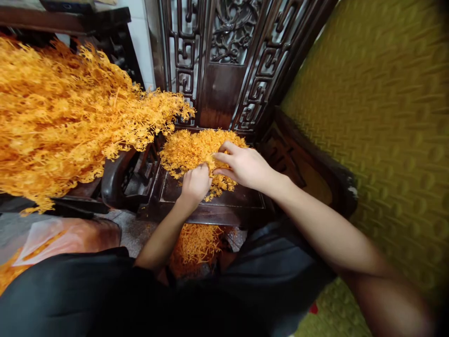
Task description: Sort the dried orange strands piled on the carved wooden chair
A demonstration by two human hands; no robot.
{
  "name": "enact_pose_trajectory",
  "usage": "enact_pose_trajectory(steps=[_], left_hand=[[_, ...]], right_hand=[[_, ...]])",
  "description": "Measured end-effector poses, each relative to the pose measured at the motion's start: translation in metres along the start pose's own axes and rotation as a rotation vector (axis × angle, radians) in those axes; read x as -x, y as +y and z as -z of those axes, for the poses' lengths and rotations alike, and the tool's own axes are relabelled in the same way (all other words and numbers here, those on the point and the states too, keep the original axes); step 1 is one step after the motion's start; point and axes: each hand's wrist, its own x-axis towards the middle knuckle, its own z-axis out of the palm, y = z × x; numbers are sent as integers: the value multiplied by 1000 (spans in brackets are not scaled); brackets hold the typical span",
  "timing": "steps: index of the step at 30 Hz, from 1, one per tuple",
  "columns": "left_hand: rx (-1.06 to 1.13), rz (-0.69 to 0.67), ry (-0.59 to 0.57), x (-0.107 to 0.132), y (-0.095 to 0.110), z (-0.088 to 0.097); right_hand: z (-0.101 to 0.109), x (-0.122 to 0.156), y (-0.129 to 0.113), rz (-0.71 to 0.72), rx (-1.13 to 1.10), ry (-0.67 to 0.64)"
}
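A mound of small, branching orange plastic pieces [191, 147] lies on the dark wooden chair seat [224, 199]. In front of this mound my left hand [196, 183] is closed, with its fingertips pinched on an orange plastic piece [211, 161]. From the right my right hand [243, 164] meets it, thumb and fingers curved around the same piece. The two hands nearly touch at the fingertips. The piece's exact shape is partly hidden by the fingers.
A big heap of orange plastic sprigs [66, 117] bulges in from the left, beside the chair's armrest [117, 180]. More orange strands [198, 243] lie below the seat. A plastic bag [84, 234] stands lower left. Behind rises a carved chair back [224, 89]; a yellow-green textured surface [386, 117] is at right.
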Motion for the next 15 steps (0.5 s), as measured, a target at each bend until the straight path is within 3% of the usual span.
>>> enact_pose_trajectory(steps=[4, 8, 10, 13, 14, 15], left_hand=[[-144, -26, -51, -1, 4, -3], [-84, -111, -53, -2, -2, -4], [-75, -97, -38, -2, -9, -5], [-91, -31, -41, -1, -20, -6], [-94, -24, -47, -1, -22, -6], [-99, -27, -58, 0, -23, -6]], right_hand=[[-7, -5, 12, -107, -424, 80], [-1, -6, 32, -481, -768, 236], [11, -3, 48, -560, -829, 432], [34, 8, 80, -554, -904, 887], [38, 13, 89, -547, -974, 921], [40, 18, 95, -528, -1042, 869]])
